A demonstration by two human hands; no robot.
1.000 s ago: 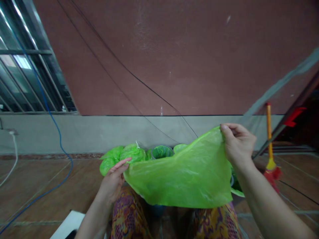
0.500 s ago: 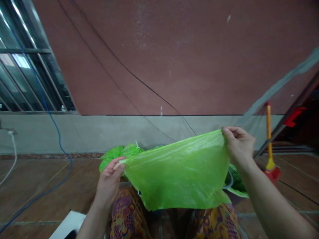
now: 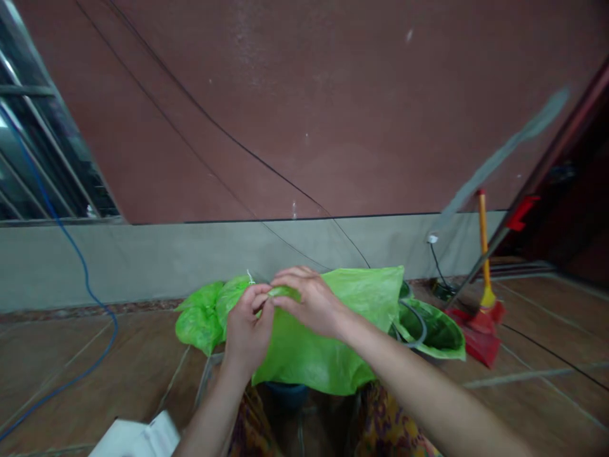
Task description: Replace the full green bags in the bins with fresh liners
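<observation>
A bright green plastic bag hangs spread out in front of my knees. My left hand pinches it at its upper left corner. My right hand has its fingers on that same corner, thumb and fingertips closed on the plastic right beside the left fingertips. The bag's upper right corner stands free. Behind the left hand, tied green bags rest on the floor by the wall. Partly hidden under the hanging bag is a blue container.
On the right stands a bucket lined with a green bag, a grey ring at its side. Beyond it are a red dustpan and a yellow-handled broom. A white box lies at lower left, and a blue cable crosses the floor.
My right hand has let go of the bag's right corner and moved left to join my left hand at the other corner. The view has shifted a little to the right.
</observation>
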